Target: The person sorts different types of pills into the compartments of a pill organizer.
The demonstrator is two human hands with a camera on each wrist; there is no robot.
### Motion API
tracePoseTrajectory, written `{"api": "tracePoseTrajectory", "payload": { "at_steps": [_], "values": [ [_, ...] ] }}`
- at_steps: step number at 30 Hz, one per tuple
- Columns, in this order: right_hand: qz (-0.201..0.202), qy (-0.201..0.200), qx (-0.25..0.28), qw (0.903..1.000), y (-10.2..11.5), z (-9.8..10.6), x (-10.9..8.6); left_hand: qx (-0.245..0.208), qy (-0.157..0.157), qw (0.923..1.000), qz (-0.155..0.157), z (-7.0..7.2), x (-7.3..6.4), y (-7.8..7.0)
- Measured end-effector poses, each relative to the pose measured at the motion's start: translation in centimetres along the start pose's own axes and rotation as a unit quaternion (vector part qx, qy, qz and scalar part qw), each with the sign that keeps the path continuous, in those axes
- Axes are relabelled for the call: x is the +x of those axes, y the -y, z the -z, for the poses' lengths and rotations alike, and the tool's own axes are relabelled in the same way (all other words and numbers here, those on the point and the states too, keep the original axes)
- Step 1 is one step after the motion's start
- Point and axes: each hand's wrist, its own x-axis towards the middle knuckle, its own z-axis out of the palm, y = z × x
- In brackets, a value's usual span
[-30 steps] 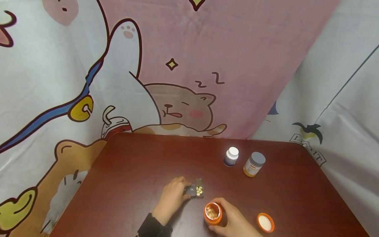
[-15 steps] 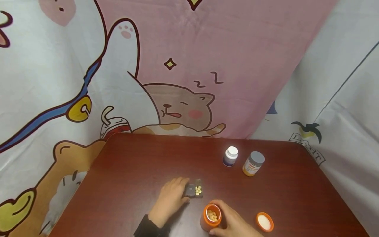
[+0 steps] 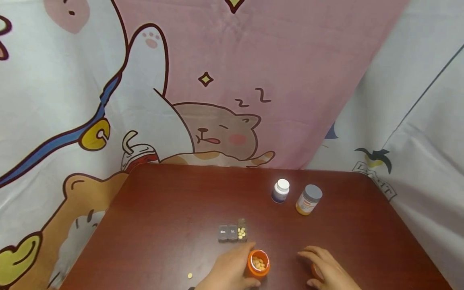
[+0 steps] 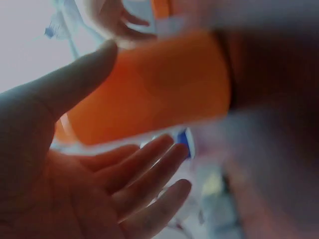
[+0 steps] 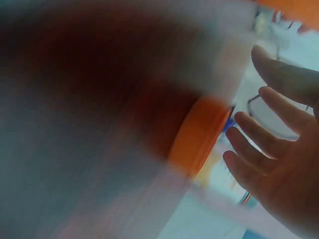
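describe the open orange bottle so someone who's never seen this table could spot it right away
Look at the near edge of the dark red table, just in front of the small pill box. The orange bottle stands there, against the left hand. Unlike the two capped bottles, it is open, with pills showing.

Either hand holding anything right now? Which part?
Left hand is at the side wall of the open orange pill bottle, fingers not yet closed. Right hand reaches over the orange cap, fingers spread; neither grips.
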Motion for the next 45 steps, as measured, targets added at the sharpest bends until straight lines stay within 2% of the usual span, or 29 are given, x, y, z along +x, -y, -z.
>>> {"api": "tracePoseTrajectory", "payload": {
  "at_steps": [5,10,12,14,16,19,21,24,26,28,29,31,33,35,36,38,42,45],
  "values": [
    [-0.007,0.007,-0.005,0.9999,-2.2,-0.3,-1.9,-0.08,-0.021,0.9965,0.009,-0.9,0.1,0.2],
    [0.012,-0.004,-0.007,0.9999,-3.3,-0.6,-2.6,-0.095,-0.031,0.9948,0.017,-1.2,0.3,0.3],
    [0.007,0.005,-0.002,1.0,-3.2,-0.3,-2.6,-0.093,-0.033,0.995,0.016,-1.4,0.5,0.3],
    [-0.023,0.02,0.005,0.9995,-2.8,0.0,-2.4,-0.09,-0.034,0.9952,0.015,-1.5,0.6,0.3],
    [-0.08,0.047,0.031,0.9952,-1.9,0.6,-1.8,-0.088,-0.035,0.9954,0.014,-1.5,0.7,0.3],
    [-0.168,0.064,0.095,0.9793,-0.1,1.0,-0.4,-0.086,-0.035,0.9956,0.011,-1.4,0.8,0.3],
    [-0.208,0.061,0.156,0.9637,1.1,1.0,0.6,-0.085,-0.034,0.9957,0.008,-1.4,0.9,0.3],
    [-0.218,0.019,0.246,0.9443,2.6,0.7,2.0,-0.088,-0.034,0.9955,0.006,-1.3,1.0,0.4],
    [-0.194,-0.027,0.306,0.9315,3.4,0.4,2.8,-0.091,-0.032,0.9954,0.006,-1.3,1.0,0.5],
    [-0.143,-0.072,0.388,0.9075,4.2,0.2,3.6,-0.099,-0.027,0.9947,0.01,-1.4,1.1,0.6],
    [-0.112,-0.087,0.435,0.8892,4.5,0.2,3.9,-0.103,-0.024,0.9943,0.013,-1.4,1.1,0.7],
    [-0.055,-0.106,0.525,0.8428,5.2,0.0,4.7,-0.117,-0.013,0.9928,0.023,-1.5,1.2,0.8],
    [-0.005,-0.108,0.597,0.7951,6.0,-0.1,5.4,-0.13,-0.002,0.9909,0.034,-1.5,1.2,0.9],
    [0.03,-0.105,0.631,0.7677,6.6,-0.4,6.1,-0.134,0.006,0.9901,0.04,-1.6,1.2,1.0],
    [0.043,-0.103,0.635,0.764,6.9,-0.5,6.4,-0.136,0.01,0.9898,0.042,-1.6,1.3,1.1],
    [0.061,-0.098,0.627,0.7704,7.5,-0.8,6.8,-0.133,0.014,0.9902,0.042,-1.7,1.3,1.2],
    [0.064,-0.083,0.601,0.7927,8.0,-1.3,7.2,-0.132,0.016,0.9903,0.041,-1.8,1.4,1.4],
    [0.051,-0.071,0.601,0.7943,8.1,-1.4,7.1,-0.136,0.014,0.9898,0.042,-1.8,1.4,1.4]
  ]
}}
